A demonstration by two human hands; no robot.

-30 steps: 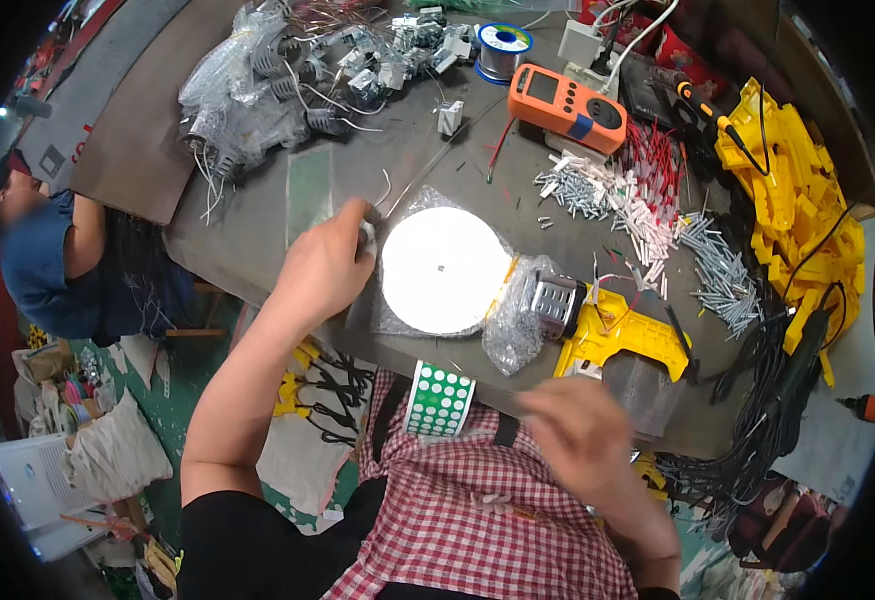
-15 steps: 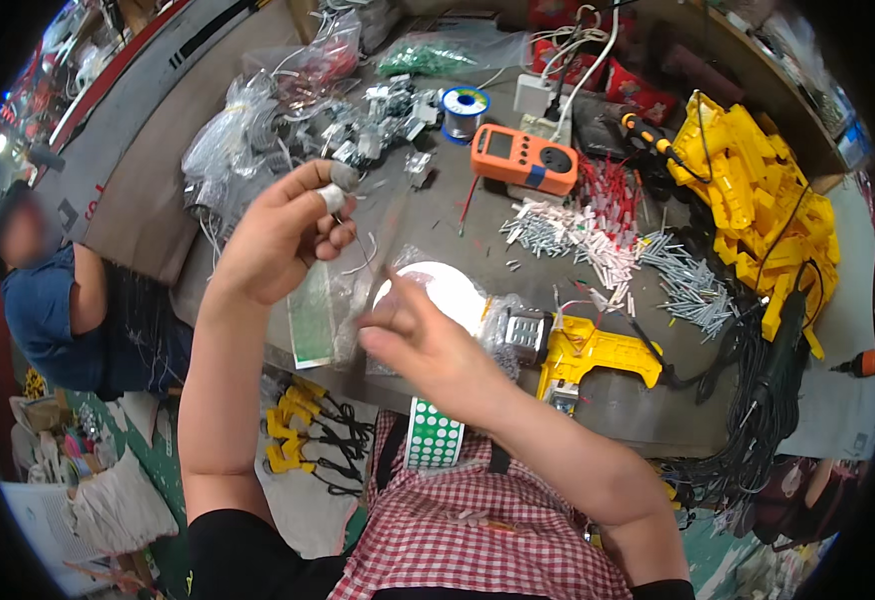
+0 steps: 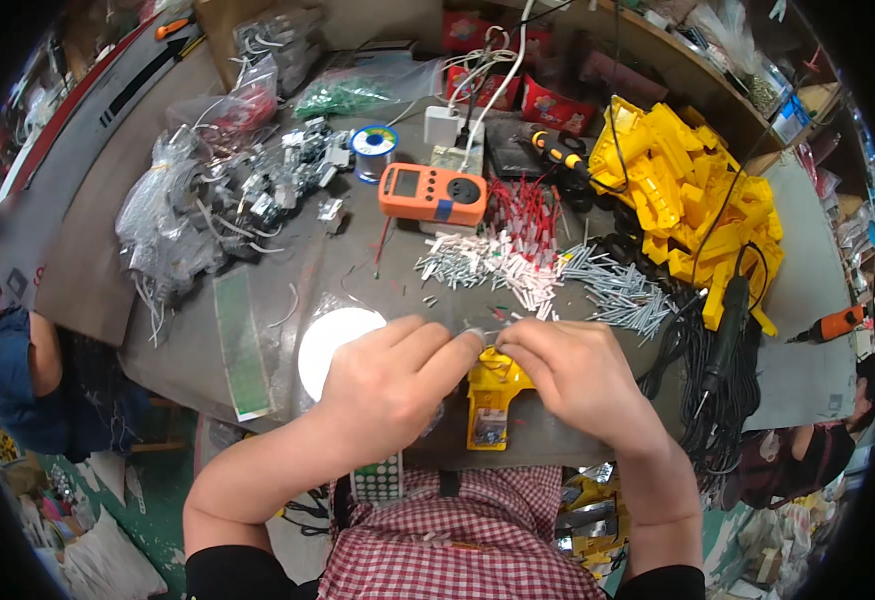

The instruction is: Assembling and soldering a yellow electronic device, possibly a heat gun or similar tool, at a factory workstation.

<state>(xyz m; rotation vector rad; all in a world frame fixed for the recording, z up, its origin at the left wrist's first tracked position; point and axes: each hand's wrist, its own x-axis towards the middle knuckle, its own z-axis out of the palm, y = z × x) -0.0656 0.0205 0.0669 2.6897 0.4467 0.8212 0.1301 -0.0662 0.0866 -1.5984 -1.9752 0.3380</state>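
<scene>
Both hands meet above a yellow plastic housing point(image 3: 491, 400) near the bench's front edge. My left hand point(image 3: 398, 375) is closed, thumb and forefinger pinched at the housing's upper end. A whitish wrap covers one of its fingertips. My right hand point(image 3: 580, 378) pinches close beside it, just right of the left fingertips. What sits between the fingers is too small and too covered to name. In the housing's lower part a small circuit board point(image 3: 491, 428) shows. A round white disc point(image 3: 338, 350) lies left of my left hand.
Beyond my hands lie metal pins point(image 3: 468, 265), red wires point(image 3: 526, 215) and an orange meter point(image 3: 433, 193). Yellow housings point(image 3: 698, 190) are heaped at right, near a soldering iron point(image 3: 726, 330) and black cables. A solder spool point(image 3: 374, 150) and bagged parts point(image 3: 173, 200) stand farther left.
My left hand has come down and right from its raised position. My right hand has moved right, over the yellow housing. The whole view has swung, so bench items appear farther left.
</scene>
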